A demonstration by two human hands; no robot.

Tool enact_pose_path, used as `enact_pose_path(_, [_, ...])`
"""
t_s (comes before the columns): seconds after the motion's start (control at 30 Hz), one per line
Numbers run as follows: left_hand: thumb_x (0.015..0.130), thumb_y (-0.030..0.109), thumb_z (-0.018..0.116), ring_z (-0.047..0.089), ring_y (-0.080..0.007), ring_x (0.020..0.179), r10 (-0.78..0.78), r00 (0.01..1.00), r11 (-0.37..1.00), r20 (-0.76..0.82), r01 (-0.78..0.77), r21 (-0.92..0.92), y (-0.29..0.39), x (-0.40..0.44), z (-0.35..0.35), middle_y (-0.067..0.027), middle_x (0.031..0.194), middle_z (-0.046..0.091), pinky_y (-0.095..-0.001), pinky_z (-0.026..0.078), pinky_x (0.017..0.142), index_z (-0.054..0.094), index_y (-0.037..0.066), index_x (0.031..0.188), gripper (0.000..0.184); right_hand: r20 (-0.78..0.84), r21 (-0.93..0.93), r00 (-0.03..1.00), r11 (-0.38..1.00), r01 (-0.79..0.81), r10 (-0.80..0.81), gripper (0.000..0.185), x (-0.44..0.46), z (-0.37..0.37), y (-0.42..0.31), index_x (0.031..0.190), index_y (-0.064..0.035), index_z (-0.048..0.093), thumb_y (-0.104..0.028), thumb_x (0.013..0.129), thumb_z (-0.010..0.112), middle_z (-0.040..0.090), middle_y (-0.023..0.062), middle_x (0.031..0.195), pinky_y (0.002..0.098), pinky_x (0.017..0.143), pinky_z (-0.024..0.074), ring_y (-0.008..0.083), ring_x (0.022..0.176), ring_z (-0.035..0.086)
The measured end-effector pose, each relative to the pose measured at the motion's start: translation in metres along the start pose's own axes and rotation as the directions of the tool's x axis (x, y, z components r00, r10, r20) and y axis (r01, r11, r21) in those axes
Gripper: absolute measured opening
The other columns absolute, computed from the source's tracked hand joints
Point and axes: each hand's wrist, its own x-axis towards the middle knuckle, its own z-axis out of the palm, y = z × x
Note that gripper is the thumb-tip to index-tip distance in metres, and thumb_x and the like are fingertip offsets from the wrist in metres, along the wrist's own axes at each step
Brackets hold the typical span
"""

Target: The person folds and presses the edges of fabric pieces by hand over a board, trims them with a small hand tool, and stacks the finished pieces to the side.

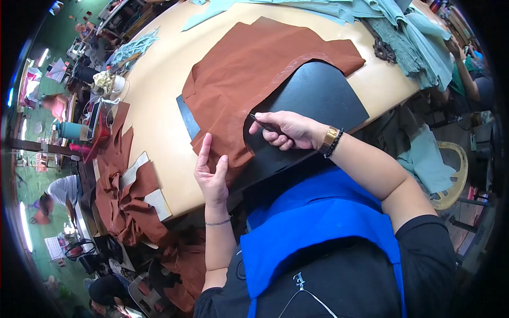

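A reddish-brown fabric piece (238,69) lies spread over a dark flat board (328,95), its curved edge bordered by a pale marked line. My right hand (286,130) is closed around small dark thread snips (269,125), largely hidden by the fingers, with their tip at the fabric's curved edge. By the near left corner of the cloth is my left hand (213,172), its index finger stretched out over the fabric and its thumb apart. The other fingers of that hand are mostly hidden, and nothing shows held in it.
Brown fabric scraps (127,196) with pale pieces hang over the table's left edge. Teal cloth (419,42) is heaped at the far right of the pale table (154,85). A blue apron (318,217) lies between me and the table. Another person's arm (464,69) is at the right.
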Motion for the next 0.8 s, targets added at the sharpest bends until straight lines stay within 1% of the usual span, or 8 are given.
enact_pose_path(0.07, [0.085, -0.01, 0.062, 0.045, -0.0199, 0.137, 0.007, 1.0, 1.0, 0.006, -0.007, 0.002, 0.001, 0.0, 0.001, -0.0123, 0.149, 0.048, -0.0358, 0.035, 0.116, 0.046, -0.004, 0.145, 0.062, -0.014, -0.011, 0.999, 1.0, -0.029, 0.029, 0.04, 0.001, 0.003, -0.003, 0.113, -0.0092, 0.056, -0.046, 0.106, 0.042, 0.041, -0.0079, 0.068, 0.0174, 0.043, 0.0268, 0.0014, 0.052, 0.032])
enact_pose_path(0.27, [0.085, -0.01, 0.062, 0.046, -0.0191, 0.136, 0.005, 1.0, 1.0, 0.012, -0.005, -0.015, 0.002, 0.0, 0.002, -0.0123, 0.148, 0.049, -0.0355, 0.035, 0.116, 0.046, -0.004, 0.144, 0.062, -0.005, -0.078, 0.999, 0.996, 0.049, -0.049, 0.04, 0.004, 0.002, 0.0, 0.114, -0.0089, 0.057, -0.046, 0.106, 0.044, 0.041, -0.0081, 0.068, 0.0175, 0.043, 0.0258, 0.0013, 0.052, 0.032])
enact_pose_path(0.4, [0.085, -0.01, 0.062, 0.045, -0.0185, 0.136, -0.002, 1.0, 0.999, 0.003, 0.002, -0.038, 0.003, 0.0, 0.002, -0.0118, 0.148, 0.049, -0.0352, 0.035, 0.116, 0.047, -0.004, 0.144, 0.062, -0.006, -0.031, 1.0, 1.0, 0.001, -0.002, 0.038, 0.001, 0.003, -0.002, 0.112, -0.0088, 0.057, -0.045, 0.106, 0.044, 0.04, -0.0077, 0.067, 0.0176, 0.043, 0.0253, 0.0015, 0.052, 0.031])
enact_pose_path(0.47, [0.084, -0.011, 0.063, 0.047, -0.0173, 0.135, -0.01, 1.0, 0.999, -0.001, 0.01, -0.053, 0.003, 0.0, 0.002, -0.0115, 0.147, 0.051, -0.0328, 0.035, 0.115, 0.047, -0.005, 0.144, 0.062, -0.03, -0.029, 1.0, 1.0, 0.0, 0.0, 0.039, 0.006, 0.009, -0.005, 0.11, -0.0083, 0.057, -0.045, 0.107, 0.044, 0.04, -0.0071, 0.066, 0.0175, 0.041, 0.0251, 0.0014, 0.05, 0.031])
enact_pose_path(0.6, [0.084, -0.011, 0.063, 0.047, -0.0162, 0.134, -0.006, 1.0, 0.998, -0.007, 0.005, -0.064, 0.003, 0.0, 0.002, -0.0107, 0.146, 0.052, -0.031, 0.035, 0.114, 0.047, -0.005, 0.144, 0.062, -0.009, -0.085, 0.999, 0.996, 0.042, -0.043, 0.039, 0.005, 0.004, -0.002, 0.112, -0.0084, 0.057, -0.045, 0.106, 0.044, 0.04, -0.0073, 0.066, 0.0172, 0.042, 0.0255, 0.0016, 0.051, 0.032])
enact_pose_path(0.7, [0.084, -0.011, 0.063, 0.047, -0.016, 0.134, -0.011, 1.0, 0.997, -0.011, 0.01, -0.076, -0.002, 0.001, -0.001, -0.0108, 0.146, 0.052, -0.0306, 0.034, 0.114, 0.047, -0.005, 0.144, 0.062, -0.001, -0.041, 1.0, 0.999, 0.004, -0.004, 0.039, 0.001, 0.003, -0.002, 0.114, -0.0087, 0.056, -0.045, 0.106, 0.043, 0.04, -0.0075, 0.068, 0.018, 0.043, 0.0265, 0.002, 0.052, 0.031])
enact_pose_path(0.8, [0.084, -0.01, 0.063, 0.047, -0.0162, 0.134, -0.013, 1.0, 0.998, -0.017, 0.012, -0.059, -0.002, 0.002, 0.0, -0.0113, 0.145, 0.052, -0.0308, 0.034, 0.114, 0.047, -0.005, 0.144, 0.062, -0.006, -0.07, 1.0, 0.998, -0.009, 0.009, 0.039, 0.013, 0.006, -0.002, 0.114, -0.0084, 0.057, -0.044, 0.107, 0.043, 0.041, -0.0075, 0.068, 0.0181, 0.043, 0.0265, 0.002, 0.052, 0.031])
